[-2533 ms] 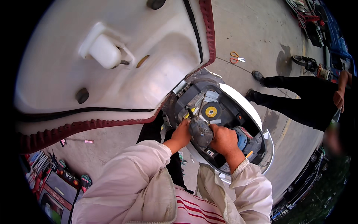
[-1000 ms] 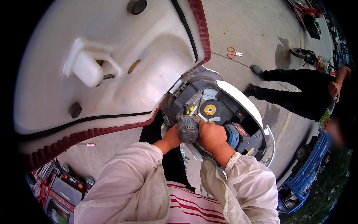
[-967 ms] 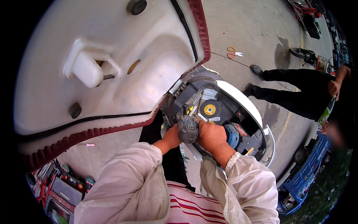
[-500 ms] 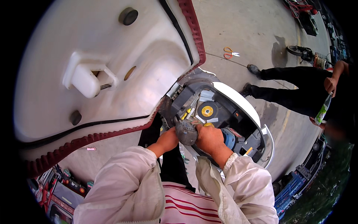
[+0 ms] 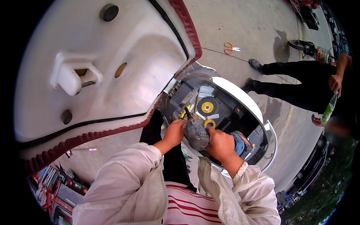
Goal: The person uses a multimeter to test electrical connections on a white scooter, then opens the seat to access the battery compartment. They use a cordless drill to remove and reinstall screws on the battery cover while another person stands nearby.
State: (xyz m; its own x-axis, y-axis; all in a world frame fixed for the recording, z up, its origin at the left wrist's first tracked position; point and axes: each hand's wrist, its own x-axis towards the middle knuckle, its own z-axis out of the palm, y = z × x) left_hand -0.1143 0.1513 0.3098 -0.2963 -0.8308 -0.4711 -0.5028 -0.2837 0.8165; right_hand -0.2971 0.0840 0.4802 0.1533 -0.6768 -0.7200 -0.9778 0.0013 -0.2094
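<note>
My right hand point(image 5: 221, 145) is wrapped round the handle of a grey cordless power drill point(image 5: 197, 135); its blue base point(image 5: 237, 143) shows beyond the wrist. The drill's dark narrow nose points away from me. My left hand point(image 5: 173, 133) is closed against the drill's front left side, its fingertips partly hidden. Under both hands lies the open storage compartment point(image 5: 250, 117) of a white scooter. Inside it are a black grinding disc with a yellow centre point(image 5: 207, 107), a yellow tape roll point(image 5: 209, 123), pale flat pieces point(image 5: 206, 91) and a yellow-handled tool point(image 5: 185, 112).
The raised seat point(image 5: 123, 33), white underneath with a dark red rim, fills the left. Orange-handled scissors point(image 5: 231, 48) lie on the concrete floor beyond. At right a person in black trousers point(image 5: 285, 88) holds a green-labelled bottle point(image 5: 329, 109). Tools and boxes point(image 5: 67, 193) crowd the lower left.
The drill has shifted slightly right and toward me, and its nose and the yellow roll show more plainly. Both hands keep hold; the seat appears further left.
</note>
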